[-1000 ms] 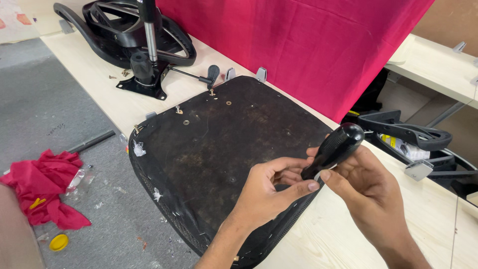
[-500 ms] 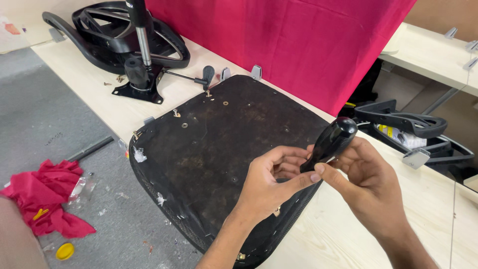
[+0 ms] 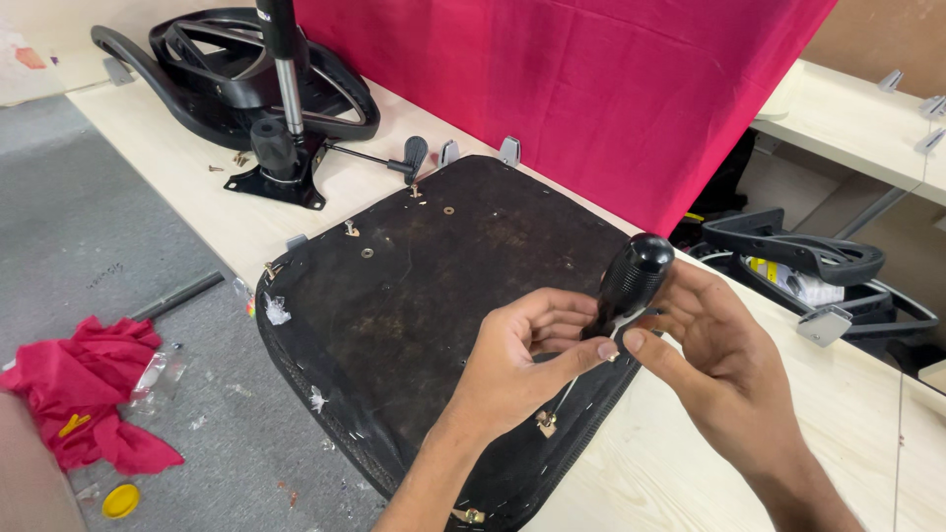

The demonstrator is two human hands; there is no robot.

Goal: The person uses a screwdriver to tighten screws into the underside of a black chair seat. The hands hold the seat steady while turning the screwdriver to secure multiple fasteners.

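An upturned black chair seat (image 3: 414,296) lies on the pale wooden table (image 3: 680,473), its underside up, with small screw holes and metal clips along its edge. Over its near right corner, my right hand (image 3: 714,369) grips a screwdriver by its fat black handle (image 3: 636,276), the handle end pointing up and away. My left hand (image 3: 517,360) pinches the lower part of the tool between thumb and fingers. The screwdriver's tip is hidden behind my fingers.
A black chair base with gas cylinder (image 3: 281,108) and mounting plate (image 3: 276,182) lies at the far left. Black armrests (image 3: 803,256) rest beyond the table's right side. A red cloth panel (image 3: 591,89) stands behind. On the grey floor: a red rag (image 3: 84,389), a yellow cap (image 3: 121,500).
Both hands stay together on the screwdriver. The handle has tilted a little more upright. The view has shifted slightly.
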